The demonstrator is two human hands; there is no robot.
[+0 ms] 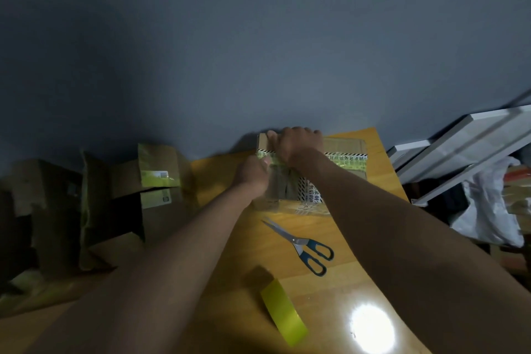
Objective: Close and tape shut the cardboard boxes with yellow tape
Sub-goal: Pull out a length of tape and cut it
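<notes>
A closed cardboard box [346, 152] with printed black-and-white tape and a yellow strip sits at the far end of the wooden table [359, 253]. My right hand [298, 144] lies flat over the box's far top edge, pressing down. My left hand [254, 174] presses against the box's left side where the yellow strip folds over. A roll of yellow tape [284, 312] stands on edge near the table's front. Blue-handled scissors [304, 244] lie shut between the roll and the box.
Several cardboard boxes [155, 181] with yellow tape and labels are stacked on the floor at the left. White boards [459, 144] and a white plastic bag [485, 210] lean at the right. A grey wall stands behind. A bright lamp reflection [370, 327] glares on the table.
</notes>
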